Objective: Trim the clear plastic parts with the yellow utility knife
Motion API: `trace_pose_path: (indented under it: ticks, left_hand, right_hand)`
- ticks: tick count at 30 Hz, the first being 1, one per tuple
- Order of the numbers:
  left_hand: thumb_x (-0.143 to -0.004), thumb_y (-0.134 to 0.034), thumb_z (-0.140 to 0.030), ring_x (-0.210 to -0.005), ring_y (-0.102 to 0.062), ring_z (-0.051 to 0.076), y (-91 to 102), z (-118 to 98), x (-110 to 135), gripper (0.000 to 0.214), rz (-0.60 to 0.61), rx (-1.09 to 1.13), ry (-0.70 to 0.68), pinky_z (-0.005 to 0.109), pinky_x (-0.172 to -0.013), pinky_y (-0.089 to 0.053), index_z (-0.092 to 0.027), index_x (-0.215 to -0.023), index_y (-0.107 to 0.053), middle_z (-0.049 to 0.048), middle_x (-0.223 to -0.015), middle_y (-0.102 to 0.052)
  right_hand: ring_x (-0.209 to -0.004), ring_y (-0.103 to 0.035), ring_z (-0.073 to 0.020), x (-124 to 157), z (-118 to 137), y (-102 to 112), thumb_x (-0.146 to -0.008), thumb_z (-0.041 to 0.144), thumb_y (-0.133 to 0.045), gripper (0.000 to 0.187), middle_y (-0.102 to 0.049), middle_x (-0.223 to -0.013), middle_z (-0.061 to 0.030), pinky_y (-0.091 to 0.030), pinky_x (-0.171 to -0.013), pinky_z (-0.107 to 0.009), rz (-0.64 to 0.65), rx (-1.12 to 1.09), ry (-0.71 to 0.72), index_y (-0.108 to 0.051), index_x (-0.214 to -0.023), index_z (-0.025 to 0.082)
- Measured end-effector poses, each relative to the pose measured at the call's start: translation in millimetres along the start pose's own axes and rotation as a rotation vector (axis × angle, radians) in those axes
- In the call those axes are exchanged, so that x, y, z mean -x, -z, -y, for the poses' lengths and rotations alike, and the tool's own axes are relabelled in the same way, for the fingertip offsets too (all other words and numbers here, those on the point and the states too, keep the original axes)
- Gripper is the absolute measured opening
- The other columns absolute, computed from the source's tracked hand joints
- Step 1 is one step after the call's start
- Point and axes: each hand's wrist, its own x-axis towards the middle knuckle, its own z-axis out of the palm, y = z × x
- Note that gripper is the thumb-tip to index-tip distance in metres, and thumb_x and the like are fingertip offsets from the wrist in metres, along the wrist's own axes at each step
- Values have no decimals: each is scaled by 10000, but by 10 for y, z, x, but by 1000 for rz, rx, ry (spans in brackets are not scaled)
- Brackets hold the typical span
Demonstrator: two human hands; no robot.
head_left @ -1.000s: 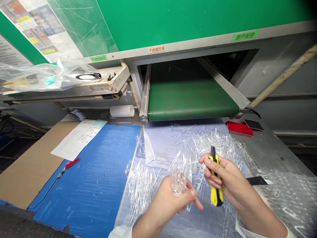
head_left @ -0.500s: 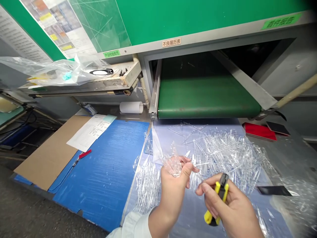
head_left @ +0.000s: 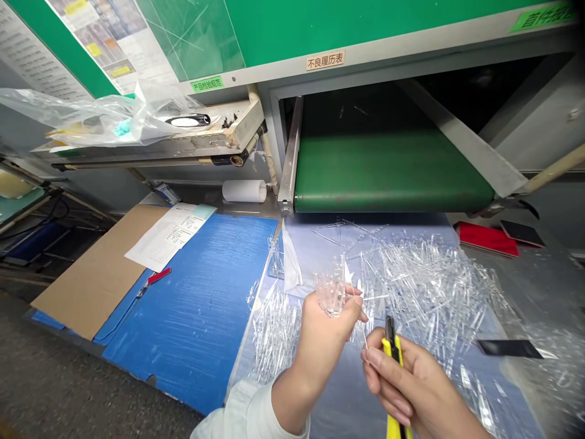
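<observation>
**Item 1:** cluster of clear moulded plastic pieces (head_left: 329,296), glassy, ribbed, with thin spiky stems, held just below the front edge of the green conveyor belt (head_left: 388,174).
**Item 2:** left hand (head_left: 326,329), palm up, fingers curled and partly closed, cradling the cluster with the thumb against it.
**Item 3:** right hand (head_left: 411,384), closed firmly around a utility knife (head_left: 392,349), whose yellow-and-black ribbed handle runs down out of view; its dark tip points up, beside the left hand.
**Item 4:** white cuff of a sleeve (head_left: 247,417) on the left wrist, soft fabric.
**Item 5:** two heaps of slender transparent plastic spikes, the larger (head_left: 425,292) directly in front of the belt, the smaller (head_left: 275,335) left of the hands.
**Item 6:** corrugated blue plastic sheet (head_left: 205,305), front left of the belt, bearing a small red-handled knife (head_left: 158,277).
**Item 7:** printed paper form (head_left: 171,238) lying across the blue sheet and a flat brown cardboard sheet (head_left: 91,268).
**Item 8:** red folder (head_left: 487,239), glossy, front right of the belt.
**Item 9:** white paper roll (head_left: 244,191), lying on its side, left of the belt.
</observation>
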Motion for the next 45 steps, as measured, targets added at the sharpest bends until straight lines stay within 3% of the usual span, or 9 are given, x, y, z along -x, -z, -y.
trace_pose_path:
  ticks: [3,6,9,14,22,30,35,42,45]
  left_hand:
    - [-748,-611,-253,-404,-357,59,44,-18,35,183,46,-15,19,211,-439,-301,-130,-883,-622,-20,-570,-589]
    - [-784,-606,-297,-428,-381,70,99,-22,101,179,131,-45,15,216,-467,-320,-140,-870,-616,-36,-537,-546]
    - [-816,-588,-319,-457,-395,74,134,-39,169,166,195,-77,-43,223,-520,-348,-153,-807,-599,-39,-543,-535]
    - [-823,-586,-315,-525,-448,90,158,-87,228,192,254,-94,-129,223,-571,-368,-153,-721,-561,-33,-551,-517]
    - [-834,-592,-323,-553,-480,95,202,-56,227,201,301,-91,-154,219,-584,-372,-150,-736,-562,-30,-559,-521]
    - [-829,-598,-343,-561,-500,98,193,-40,225,210,327,-73,-151,219,-587,-380,-149,-756,-567,-26,-565,-528]
    - [-809,-627,-321,-564,-500,96,202,-35,233,186,324,-82,-120,215,-577,-376,-150,-759,-570,-26,-585,-534]
    - [-813,-615,-303,-552,-482,94,206,-60,243,177,303,-104,-132,218,-572,-365,-150,-742,-563,-31,-572,-519]
    - [-817,-602,-299,-544,-464,93,199,-76,249,185,304,-112,-141,221,-564,-358,-152,-715,-556,-33,-564,-505]
  right_hand:
    - [-387,-308,-58,-14,22,81,-834,616,-499,404,-542,-554,41,-287,-379,-190,-44,146,117,-534,-827,214]
    - [-498,-467,-118,-30,143,227,-924,556,-350,387,-547,-618,22,-384,-462,-227,-159,559,371,-577,-924,242]
    - [-653,-603,-141,-42,288,344,-940,406,-423,238,-619,-748,7,-466,-587,-233,-145,963,598,-609,-899,264]
    - [-707,-679,-152,-35,350,367,-937,306,-461,145,-669,-812,5,-518,-561,-211,-88,1216,756,-599,-959,267]
    - [-703,-705,-161,-15,341,357,-942,296,-453,140,-671,-770,1,-534,-512,-205,-90,1325,870,-587,-943,257]
    - [-732,-714,-184,-6,349,364,-938,297,-455,140,-685,-770,-6,-524,-472,-216,-84,1339,882,-588,-960,256]
    - [-696,-702,-174,5,355,383,-937,293,-461,134,-661,-726,4,-506,-447,-207,-61,1325,841,-589,-923,254]
    - [-588,-648,-159,-32,325,375,-937,289,-474,106,-655,-733,-1,-481,-469,-252,-135,1302,942,-573,-943,250]
    - [-543,-609,-145,-27,346,367,-942,277,-464,112,-615,-677,17,-476,-489,-266,-100,1280,936,-570,-927,245]
